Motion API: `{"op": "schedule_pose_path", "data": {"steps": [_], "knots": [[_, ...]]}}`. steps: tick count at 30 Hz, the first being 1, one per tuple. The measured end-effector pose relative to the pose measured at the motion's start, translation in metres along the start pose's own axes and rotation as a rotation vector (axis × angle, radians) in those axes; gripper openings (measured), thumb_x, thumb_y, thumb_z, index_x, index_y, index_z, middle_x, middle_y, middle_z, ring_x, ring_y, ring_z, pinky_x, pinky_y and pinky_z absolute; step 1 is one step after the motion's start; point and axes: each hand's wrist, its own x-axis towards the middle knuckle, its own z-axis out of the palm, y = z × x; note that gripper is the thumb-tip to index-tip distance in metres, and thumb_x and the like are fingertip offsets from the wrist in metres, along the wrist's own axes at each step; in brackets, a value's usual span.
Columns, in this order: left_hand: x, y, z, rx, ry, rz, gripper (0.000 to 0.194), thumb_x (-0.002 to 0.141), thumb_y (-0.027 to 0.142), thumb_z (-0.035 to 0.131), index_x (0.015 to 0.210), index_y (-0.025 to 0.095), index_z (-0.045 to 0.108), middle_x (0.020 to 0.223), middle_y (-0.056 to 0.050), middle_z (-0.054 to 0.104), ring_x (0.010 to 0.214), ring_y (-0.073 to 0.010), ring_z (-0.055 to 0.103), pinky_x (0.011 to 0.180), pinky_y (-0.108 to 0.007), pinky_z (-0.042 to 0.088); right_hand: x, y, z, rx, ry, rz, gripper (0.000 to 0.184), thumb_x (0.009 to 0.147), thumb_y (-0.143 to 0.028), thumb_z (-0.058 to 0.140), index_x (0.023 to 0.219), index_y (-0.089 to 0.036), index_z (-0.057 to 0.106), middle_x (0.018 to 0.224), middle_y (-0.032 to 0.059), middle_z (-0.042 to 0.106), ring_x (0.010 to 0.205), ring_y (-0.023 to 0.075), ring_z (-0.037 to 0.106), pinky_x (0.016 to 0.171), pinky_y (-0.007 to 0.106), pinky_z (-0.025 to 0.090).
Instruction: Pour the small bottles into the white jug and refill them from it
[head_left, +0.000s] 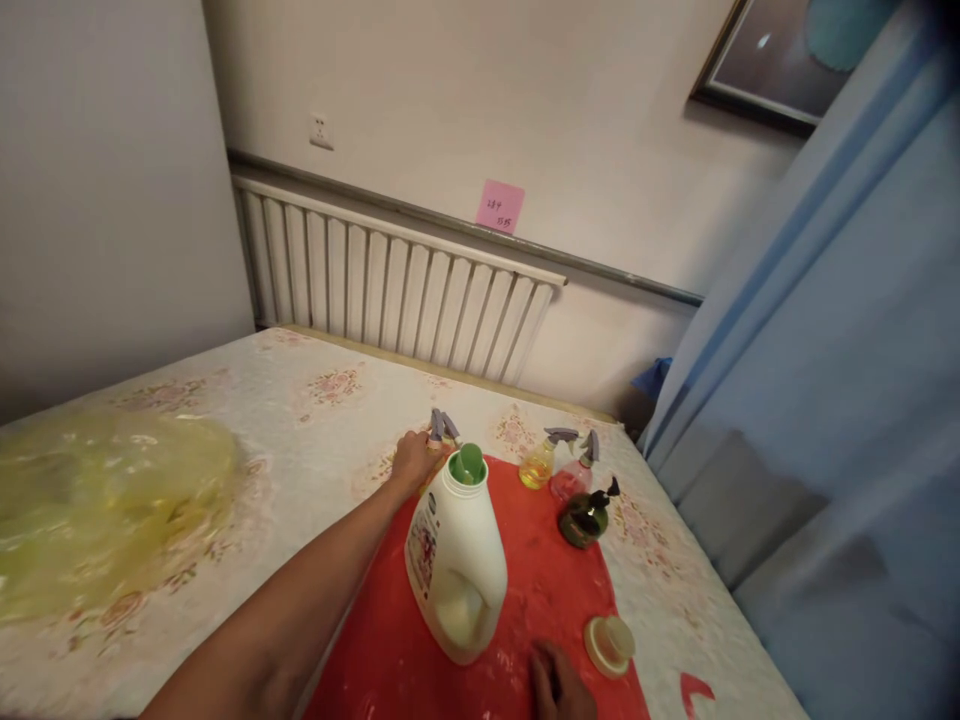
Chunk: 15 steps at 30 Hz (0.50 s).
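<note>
My left hand (416, 460) reaches to the far left edge of the red sheet and is closed round the neck of a spray bottle (442, 425) with a grey trigger. Most of that bottle is hidden by the hand and a jug. The large white detergent jug (472, 550) stands upright in the middle, uncapped, with a green spout in its mouth. Low in the view, my right hand (559, 685) rests on the red sheet (540, 590), fingers slightly apart and holding nothing. Near it lies a pale round cap (610, 643).
A yellow spray bottle (537, 465), a pink spray bottle (574, 478) and a dark green pump bottle (583, 520) stand at the sheet's right. A crumpled yellow plastic bag (112, 500) lies left on the flowered tablecloth (300, 440). A blue curtain (825, 400) hangs right; a radiator (390, 270) is behind.
</note>
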Motion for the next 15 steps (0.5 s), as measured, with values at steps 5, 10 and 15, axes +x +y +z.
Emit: {"op": "schedule_pose_path", "data": {"steps": [5,10,15], "knots": [[-0.005,0.000,-0.016,0.040,0.069,0.027,0.028,0.086,0.040,0.058,0.090,0.013,0.063,0.096,-0.006,0.064,0.090,-0.0194,0.060,0.081,-0.037,0.047,0.002,-0.004,-0.009,-0.001,-0.076,-0.023,0.042,0.082,-0.054,0.048,0.094,-0.021,0.071,0.094,0.0090,0.076,0.084,0.0253,0.072,0.074,0.029,0.057],[-0.019,-0.002,-0.050,0.042,0.170,0.045,0.030,0.077,0.043,0.060,0.074,0.014,0.063,0.079,-0.007,0.061,0.083,-0.0223,0.058,0.070,-0.030,0.041,0.001,-0.014,-0.017,-0.060,-0.113,-0.068,0.040,0.086,-0.047,0.044,0.098,-0.018,0.070,0.102,0.0114,0.074,0.093,0.0267,0.070,0.080,0.033,0.055],[-0.057,-0.004,-0.086,0.017,0.234,0.079,0.023,0.074,0.039,0.060,0.064,0.019,0.056,0.070,-0.002,0.052,0.075,-0.0197,0.053,0.065,-0.028,0.038,-0.002,-0.024,-0.022,-0.112,-0.137,-0.098,0.039,0.089,-0.042,0.039,0.099,-0.017,0.068,0.100,0.0110,0.074,0.089,0.0251,0.070,0.078,0.032,0.054]]}}
